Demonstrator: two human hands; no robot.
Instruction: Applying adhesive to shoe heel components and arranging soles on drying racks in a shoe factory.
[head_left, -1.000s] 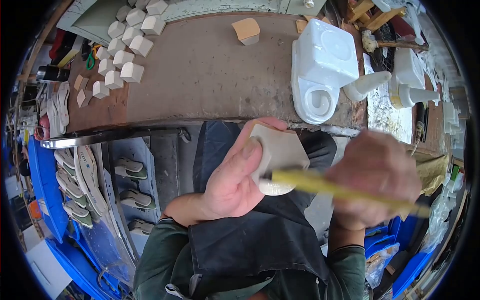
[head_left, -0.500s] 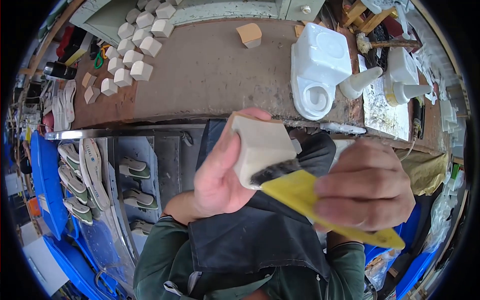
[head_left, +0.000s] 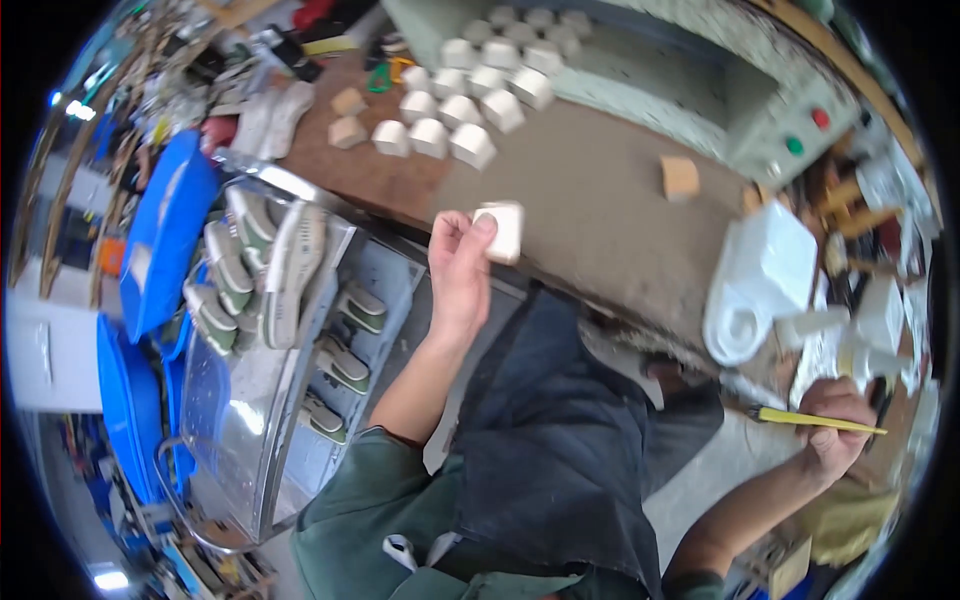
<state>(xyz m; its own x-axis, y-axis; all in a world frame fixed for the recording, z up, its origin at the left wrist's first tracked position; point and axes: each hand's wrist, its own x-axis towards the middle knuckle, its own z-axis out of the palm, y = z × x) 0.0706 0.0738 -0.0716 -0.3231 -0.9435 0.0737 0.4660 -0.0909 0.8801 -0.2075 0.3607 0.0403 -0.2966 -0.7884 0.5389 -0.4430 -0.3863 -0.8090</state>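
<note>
My left hand [head_left: 460, 275] grips a cream shoe heel block [head_left: 506, 236] between thumb and fingers, over the front edge of the workbench [head_left: 600, 240]. Out at the right, my right hand [head_left: 838, 412] is closed round the yellow handle of a flat brush [head_left: 785, 416]. Its bristles point left, well apart from the held heel block. Closest to the brush on the bench is a white plastic dispenser bottle [head_left: 775, 255] with a round cup at its base. Rows of similar heel blocks [head_left: 472, 145] stand at the back left of the bench.
A tan-topped block [head_left: 679, 177] sits by itself near a pale green cabinet [head_left: 765, 130] with red and green buttons. To my left, a metal rack [head_left: 300, 400] carries several shoes [head_left: 345, 362], beside blue bins [head_left: 168, 235]. A dark apron [head_left: 560, 420] covers my lap.
My hands have moved apart: the left went forward with the heel block, the right swung out to the right with the brush. The brush has left the block, and the view has turned.
</note>
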